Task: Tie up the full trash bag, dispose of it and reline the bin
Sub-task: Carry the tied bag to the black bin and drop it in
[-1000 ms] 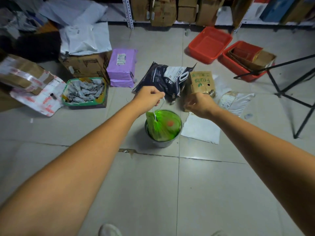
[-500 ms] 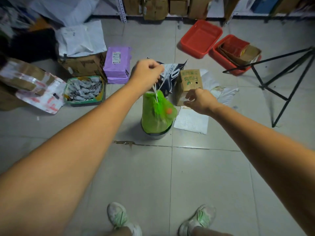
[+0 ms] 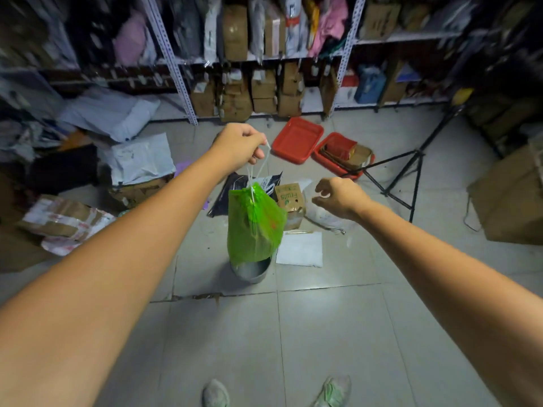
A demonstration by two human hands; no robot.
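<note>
A full green trash bag (image 3: 254,224) hangs in the air, its neck drawn tight by white drawstrings. My left hand (image 3: 239,146) is closed on those strings above the bag. The bag's bottom hangs just over the small grey metal bin (image 3: 252,271), which stands on the tiled floor and looks bare inside. My right hand (image 3: 338,198) hovers to the right of the bag with the fingers loosely curled and nothing in it.
A small cardboard fruit box (image 3: 289,198), a dark mailer (image 3: 235,189) and a white sheet (image 3: 299,249) lie around the bin. Two red trays (image 3: 296,139) sit farther back. A black tripod (image 3: 411,171) stands at right, a large carton (image 3: 511,198) beyond. Shelves of parcels (image 3: 264,92) line the back.
My left hand has lifted the green bag up out of the bin by its drawstrings. My right hand let go and moved aside. The view rose as I stood up.
</note>
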